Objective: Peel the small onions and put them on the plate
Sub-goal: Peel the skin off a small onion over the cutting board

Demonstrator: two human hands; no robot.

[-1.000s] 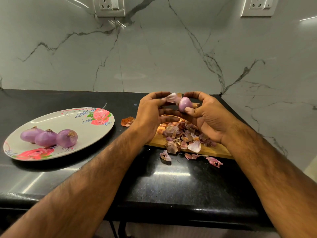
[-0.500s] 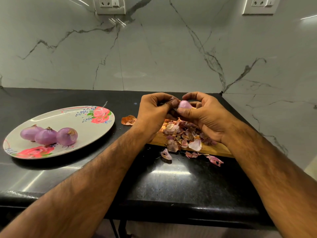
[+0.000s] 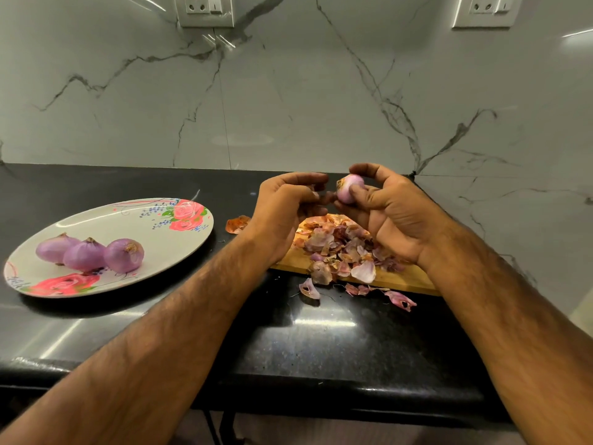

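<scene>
Onion (image 3: pixel 349 191) pinched in our right hand (image 3: pixel 394 216) over the board (image 3: pixel 398 279), so skins drop onto the pile (image 3: pixel 340 248). Left hand (image 3: pixel 282 207) curled just beside; holding a scrap, we cannot tell. Three peeled onions (image 3: pixel 123 255) wait on plate (image 3: pixel 128 226).

The back wall (image 3: pixel 288 91) is pale marble-look slab with dark grey veins and a thin vertical joint; a second veined wall (image 3: pixel 519 213) meets it at a corner on the right; two white socket plates, the left socket (image 3: pixel 205 9) and the right socket (image 3: pixel 484 9), sit at the top edge, partly cut off; below runs a glossy black speckled surface (image 3: pixel 321 354) with a rounded front edge; soft white light patches (image 3: pixel 324 322) and streaks gleam on it; under it, dark supports (image 3: pixel 224 427) stand against a pale floor (image 3: pixel 305 428).
</scene>
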